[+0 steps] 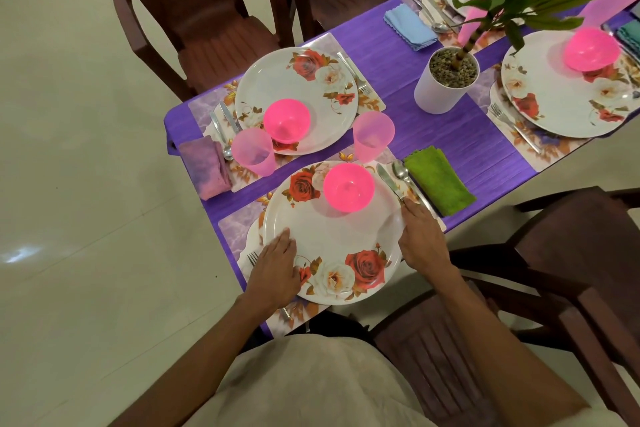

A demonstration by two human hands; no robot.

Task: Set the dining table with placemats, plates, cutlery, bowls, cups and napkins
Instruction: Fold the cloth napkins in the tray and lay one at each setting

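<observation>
A long table with a purple cloth (433,135) fills the middle of the frame. Low in the middle sits a big round white plate with red roses (332,239), on its placemat. A shiny pink plastic bowl (348,186) rests on its top part. The left hand (275,269) and right hand (420,239) lie flat with straight fingers on the plate's two edges. To do this well, I think both should turn the plate slowly, so the bowl does not slide.
</observation>
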